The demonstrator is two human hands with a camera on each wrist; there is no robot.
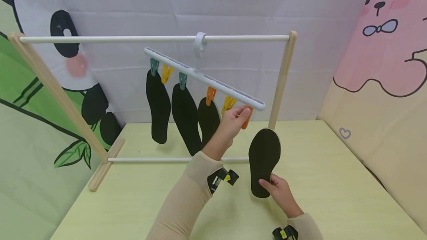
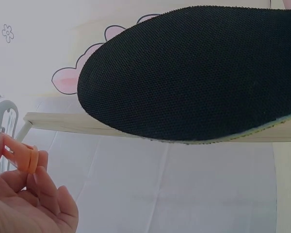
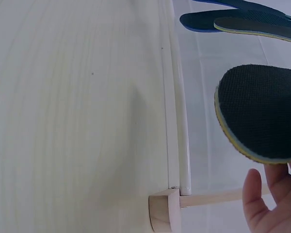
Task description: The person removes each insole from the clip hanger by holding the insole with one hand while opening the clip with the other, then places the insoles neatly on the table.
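My left hand (image 1: 230, 123) pinches an orange clothespin (image 1: 247, 117) at the right end of a white clip hanger (image 1: 213, 82). In the left wrist view, the thumb and fingers squeeze this orange clothespin (image 2: 23, 156). My right hand (image 1: 280, 192) grips the narrow end of a black shoe insole (image 1: 265, 155), holding it upright below and right of the clothespin, with a gap between them. The same insole (image 3: 259, 114) shows a yellowish edge in the right wrist view. Three dark insoles hang to the left, from two teal clothespins (image 1: 182, 80) and an orange one (image 1: 211, 95).
The hanger's hook (image 1: 199, 43) sits over the top white rod (image 1: 133, 39) of a wooden-sided rack (image 1: 281, 80). Yellow clothespins (image 1: 166, 73) hang between the insoles and near my left hand. The rack stands on a pale wooden table (image 1: 333, 180), with a white cloth behind.
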